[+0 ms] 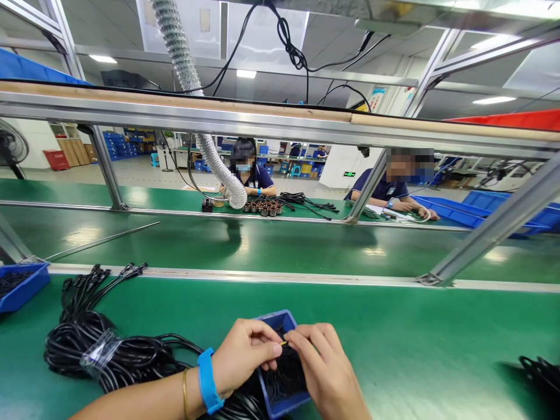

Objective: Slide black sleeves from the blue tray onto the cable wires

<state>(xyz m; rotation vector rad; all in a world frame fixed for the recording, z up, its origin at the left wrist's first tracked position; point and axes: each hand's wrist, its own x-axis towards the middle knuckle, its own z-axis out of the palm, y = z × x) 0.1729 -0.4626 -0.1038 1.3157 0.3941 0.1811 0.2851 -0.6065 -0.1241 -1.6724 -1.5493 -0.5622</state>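
Between the fingertips of the left hand [249, 354] and the right hand [326, 364], a small yellow piece [283, 343] is held, both grips pinched closed on it. It is held above a blue bin [284, 405] in which dark parts [284, 379] are contained. On the green desk [415, 344], 1 bundle of black cables [118, 353], wrapped in clear film [101, 352], is laid beside the left forearm.
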